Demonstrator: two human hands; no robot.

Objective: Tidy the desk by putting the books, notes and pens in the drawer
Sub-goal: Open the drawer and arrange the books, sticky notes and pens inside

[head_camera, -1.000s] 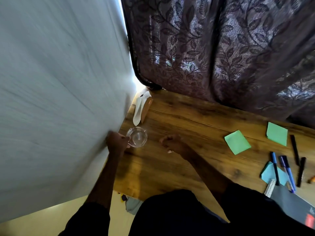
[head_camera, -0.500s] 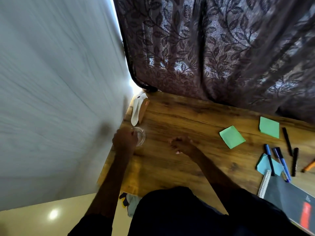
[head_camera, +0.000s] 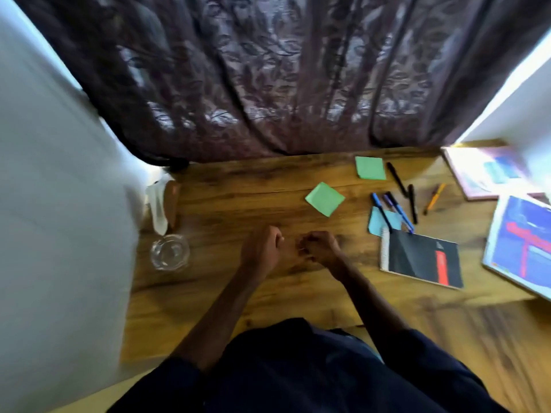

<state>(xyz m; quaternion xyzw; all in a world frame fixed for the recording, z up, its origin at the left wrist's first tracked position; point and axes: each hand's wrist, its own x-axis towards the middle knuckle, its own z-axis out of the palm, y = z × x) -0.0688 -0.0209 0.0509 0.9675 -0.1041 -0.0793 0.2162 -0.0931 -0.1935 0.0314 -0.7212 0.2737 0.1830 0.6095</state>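
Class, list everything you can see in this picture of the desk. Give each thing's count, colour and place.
Green notes: two, green, back middle of desk.
Blue note: one, light blue, partly under pens, beside notebook.
Pens: five; two black, two bluish, one orange; right of green notes.
Notebook: one, black with red stripe, spiral-bound, right of hands.
Books: two; one pink-edged at back right corner, one blue and red at right edge.
Glass dish: one, clear, left edge of desk.
Blurred item: white and brown, back left corner, cannot identify.
Desk: one, brown wood.
Curtain: one, dark, leaf-patterned, behind desk.
Wall: pale grey, left.
Left hand, right hand: fingers curled, close together over mid-desk.
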